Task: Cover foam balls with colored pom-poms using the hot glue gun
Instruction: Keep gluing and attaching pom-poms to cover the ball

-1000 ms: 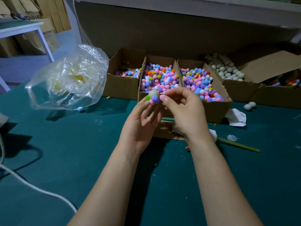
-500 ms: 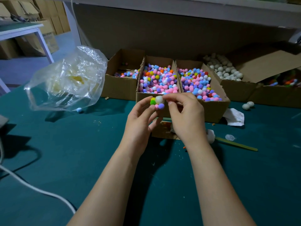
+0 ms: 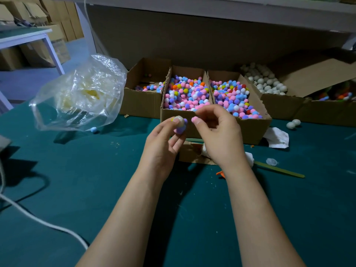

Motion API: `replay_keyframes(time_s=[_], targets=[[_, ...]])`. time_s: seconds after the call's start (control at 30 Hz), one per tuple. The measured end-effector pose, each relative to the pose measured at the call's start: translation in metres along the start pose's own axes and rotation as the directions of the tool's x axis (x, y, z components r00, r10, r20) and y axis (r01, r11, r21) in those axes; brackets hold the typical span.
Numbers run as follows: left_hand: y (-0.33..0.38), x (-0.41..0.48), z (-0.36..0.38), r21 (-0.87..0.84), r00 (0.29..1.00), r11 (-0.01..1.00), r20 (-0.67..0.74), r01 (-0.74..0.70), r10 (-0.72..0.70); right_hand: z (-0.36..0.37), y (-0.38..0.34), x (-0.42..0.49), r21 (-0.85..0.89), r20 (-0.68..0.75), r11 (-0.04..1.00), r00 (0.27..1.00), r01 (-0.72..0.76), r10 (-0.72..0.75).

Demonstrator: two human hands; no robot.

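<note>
My left hand [image 3: 163, 145] holds a white foam ball [image 3: 179, 121] by the fingertips, with purple, yellow and pink pom-poms stuck on its sides. My right hand [image 3: 217, 135] is just right of it and pinches a pink pom-pom [image 3: 195, 119] between thumb and forefinger, a small gap away from the ball. Behind the hands stand cardboard boxes of mixed pom-poms, the middle box [image 3: 192, 122] and the right box [image 3: 256, 126]. A box of bare white foam balls [image 3: 265, 81] stands further right. No glue gun shows clearly.
A crumpled clear plastic bag [image 3: 81, 93] lies at the left on the green table [image 3: 77, 180]. A white cable [image 3: 38, 220] runs across the front left. A green stick [image 3: 279, 169], white paper [image 3: 277, 136], two loose foam balls [image 3: 292, 124] and a blue pom-pom [image 3: 93, 129] lie around.
My hands have come apart. The right hand moved right off the ball and now holds a pink pom-pom; the left hand lowered slightly with the ball.
</note>
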State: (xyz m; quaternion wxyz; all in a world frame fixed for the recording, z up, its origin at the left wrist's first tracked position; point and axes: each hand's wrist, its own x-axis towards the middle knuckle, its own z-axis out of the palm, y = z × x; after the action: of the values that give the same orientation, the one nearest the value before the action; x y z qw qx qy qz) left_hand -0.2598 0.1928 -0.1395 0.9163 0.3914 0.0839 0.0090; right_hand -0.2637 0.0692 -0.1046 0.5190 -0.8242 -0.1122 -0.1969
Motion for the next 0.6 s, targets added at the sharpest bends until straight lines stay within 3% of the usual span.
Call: replay_keyframes(time_s=[0.17,0.33,0.6], targets=[[0.006,-0.002,0.002,-0.265,0.996,0.96,0.011,0.088,-0.088,0.005,-0.001,-0.002,0.016,-0.012,1.0,1.0,-0.011,0.011],[0.003,-0.003,0.003,-0.193,0.992,0.976,0.091,0.099,-0.082,0.013,-0.004,-0.006,0.043,-0.02,0.998,0.999,0.046,-0.045],[0.002,-0.003,0.003,-0.11,0.996,0.993,0.09,0.038,-0.029,0.015,0.0,-0.006,-0.018,-0.046,0.998,0.997,0.054,-0.055]])
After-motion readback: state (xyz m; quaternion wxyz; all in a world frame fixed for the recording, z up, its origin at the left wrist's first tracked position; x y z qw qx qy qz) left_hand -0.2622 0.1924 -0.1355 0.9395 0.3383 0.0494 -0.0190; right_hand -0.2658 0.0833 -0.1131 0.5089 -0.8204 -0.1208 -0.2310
